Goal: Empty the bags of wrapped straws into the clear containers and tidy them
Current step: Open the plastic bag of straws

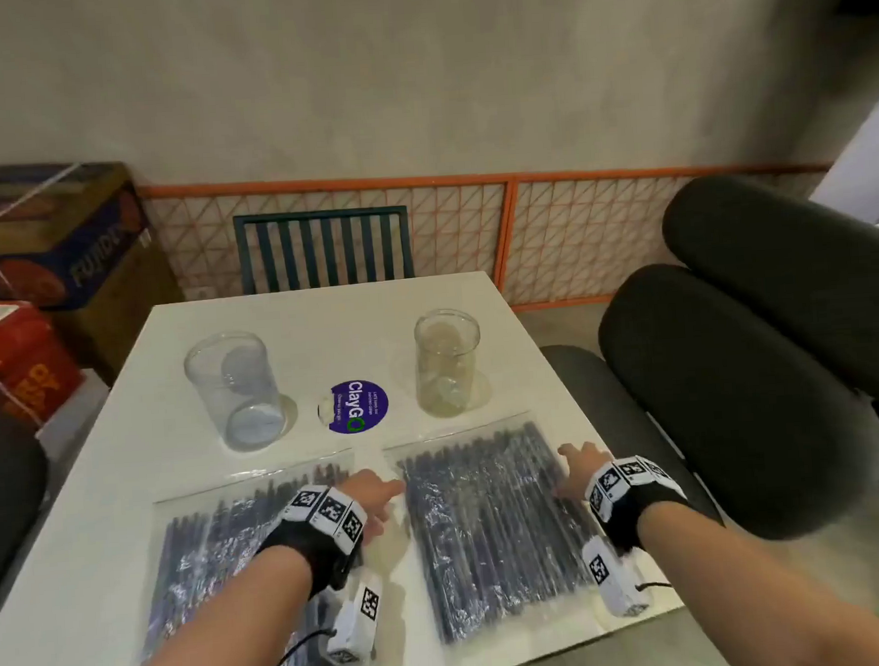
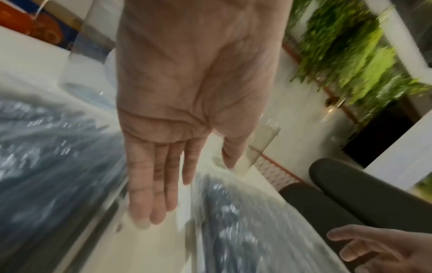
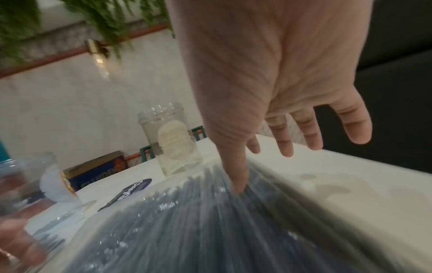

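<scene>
- Two clear bags of wrapped straws, flat and side by side on the near half of the white table (image 1: 103,507): left bag (image 1: 218,542), right bag (image 1: 490,530); both look full and unopened, straws running near-to-far, presumably so each mouth faces its container.
- Two clear containers upright beyond the bags, well apart: left container (image 1: 235,391), right container (image 1: 448,363); each roughly in line with one bag, likely for a short tip-in; each holding nothing but a pale round piece, perhaps a lid.
- Left hand (image 1: 373,496): fingers straight and together, palm down, reaching over the strip of table between the bags toward the right bag's inner edge; gripping nothing.
- Right hand (image 1: 577,471): fingers spread and relaxed, thumb tip (image 3: 238,184) pressing on the right bag's outer part; nothing pinched or closed upon.
- Both hands flanking the right bag: judged a preparation to lift it first.
- Round purple sticker (image 1: 357,406) on the table between the containers.
</scene>
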